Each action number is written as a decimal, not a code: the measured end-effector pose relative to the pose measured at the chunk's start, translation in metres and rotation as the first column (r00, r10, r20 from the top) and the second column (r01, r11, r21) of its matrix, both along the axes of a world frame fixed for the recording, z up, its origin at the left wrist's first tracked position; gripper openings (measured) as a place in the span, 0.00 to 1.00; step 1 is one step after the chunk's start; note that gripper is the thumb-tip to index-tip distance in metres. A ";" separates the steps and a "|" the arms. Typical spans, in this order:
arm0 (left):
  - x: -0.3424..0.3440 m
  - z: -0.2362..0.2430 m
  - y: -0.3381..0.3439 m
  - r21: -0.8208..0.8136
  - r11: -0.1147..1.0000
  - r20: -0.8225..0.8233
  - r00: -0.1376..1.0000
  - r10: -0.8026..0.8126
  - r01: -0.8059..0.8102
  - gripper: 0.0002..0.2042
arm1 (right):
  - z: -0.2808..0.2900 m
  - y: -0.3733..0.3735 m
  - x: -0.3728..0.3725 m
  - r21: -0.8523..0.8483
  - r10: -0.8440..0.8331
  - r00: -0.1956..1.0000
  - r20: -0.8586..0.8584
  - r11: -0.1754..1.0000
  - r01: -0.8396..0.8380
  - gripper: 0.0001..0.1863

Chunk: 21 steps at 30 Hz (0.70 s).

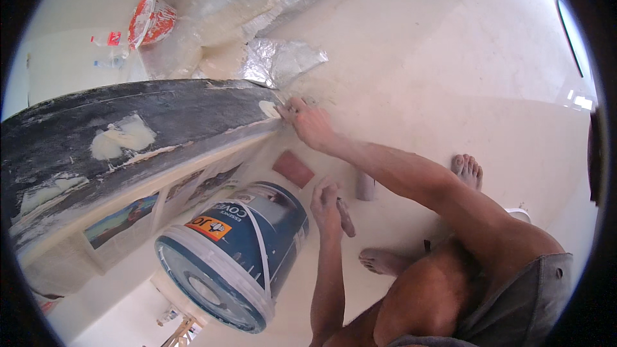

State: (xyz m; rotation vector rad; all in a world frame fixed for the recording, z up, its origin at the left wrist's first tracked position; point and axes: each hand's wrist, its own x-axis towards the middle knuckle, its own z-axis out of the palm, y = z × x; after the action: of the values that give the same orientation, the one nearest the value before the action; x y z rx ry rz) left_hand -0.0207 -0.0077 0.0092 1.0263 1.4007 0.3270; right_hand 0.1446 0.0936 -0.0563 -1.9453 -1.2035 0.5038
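My right hand is at the near end of a long dark board, its fingers bent together beside a pale putty patch. Whether it holds a small thing there, I cannot make out. Lower down, my left hand is closed around a flat, dusty grey-brown piece of unclear kind. Close to that hand, a reddish-brown rectangular piece lies on the floor, with a dusty cylinder at its right. More putty is smeared along the board. Dust coats both hands.
A blue paint bucket with a white handle is below the board, left of my left hand. Crumpled silver sheeting and a putty-smeared red tub are at the upper left. My bare feet are on the pale, dusty floor.
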 end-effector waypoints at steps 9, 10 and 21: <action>0.004 -0.001 -0.002 -0.125 0.976 0.020 0.984 -0.177 0.178 0.15 | 0.007 -0.004 0.002 -0.046 0.008 1.000 0.011 0.999 -0.007 0.27; 0.005 0.001 -0.002 -0.148 0.971 0.006 0.982 -0.189 0.188 0.15 | 0.007 0.001 0.004 -0.047 -0.004 0.999 0.044 0.999 0.006 0.27; 0.007 0.005 -0.001 -0.172 0.962 -0.013 0.976 -0.219 0.213 0.15 | 0.009 -0.004 0.001 -0.045 0.058 0.998 -0.006 0.997 -0.058 0.27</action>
State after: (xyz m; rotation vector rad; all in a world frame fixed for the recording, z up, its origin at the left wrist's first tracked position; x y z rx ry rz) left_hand -0.0140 -0.0089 0.0138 1.0348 1.3067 0.0292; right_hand 0.1457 0.0899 -0.0471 -1.9509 -1.2583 0.5702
